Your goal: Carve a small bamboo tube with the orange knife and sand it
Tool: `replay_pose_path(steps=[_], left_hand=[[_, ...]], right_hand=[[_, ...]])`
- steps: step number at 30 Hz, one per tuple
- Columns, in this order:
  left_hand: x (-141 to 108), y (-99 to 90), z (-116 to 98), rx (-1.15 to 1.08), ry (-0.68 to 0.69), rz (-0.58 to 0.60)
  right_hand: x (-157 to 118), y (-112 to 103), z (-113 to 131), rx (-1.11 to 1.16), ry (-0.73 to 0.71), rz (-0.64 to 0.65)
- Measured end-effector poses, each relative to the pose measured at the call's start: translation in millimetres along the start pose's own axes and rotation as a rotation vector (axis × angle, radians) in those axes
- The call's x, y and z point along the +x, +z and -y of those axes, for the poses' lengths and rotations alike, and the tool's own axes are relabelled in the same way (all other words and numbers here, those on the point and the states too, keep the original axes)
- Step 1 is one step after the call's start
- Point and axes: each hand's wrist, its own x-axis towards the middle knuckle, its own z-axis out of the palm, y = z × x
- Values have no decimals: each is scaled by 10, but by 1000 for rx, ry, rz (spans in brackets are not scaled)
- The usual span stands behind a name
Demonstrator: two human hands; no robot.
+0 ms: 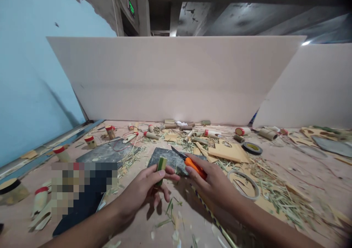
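Note:
Between the thumb and fingers of my left hand [150, 185] stands a short piece of green bamboo [162, 165], roughly upright, with a pale stripe down its side. Its lower end is partly hidden by the fingers. My right hand [207, 176] is closed around the orange handle of a knife [194, 167]. The dark blade points up and left, apart from the bamboo. Below and behind both hands lies a dark, scuffed cutting mat [158, 152], partly covered by them.
Green shavings [286, 200] litter the table. A tape roll [252, 148] and a pale ring [255, 193] lie right, near yellow board [229, 150]. Red-capped bamboo tubes [62, 153] stand left, beside a dark flat object [85, 200]. A white panel [176, 79] rises behind.

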Motion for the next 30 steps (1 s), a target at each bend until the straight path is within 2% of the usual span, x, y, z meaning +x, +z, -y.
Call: replay_pose_path(steps=[8,13,20,25,30], left_hand=[[13,12,19,-3,-7,28],[0,4,-7,22,-19,-62],[27,-22,41,55,-27,-77],[-8,-17,93,13,-113,-20],[-5,-2,119,68,-54,-5]], right_hand=[[-22,-4,18,1,-32,18],[-52,-15,29,-13,-111,42],[-67,12,71,-118,-183,159],[-62,33,76,-202,-216,236],[-89,89,121,-195,-241,313]])
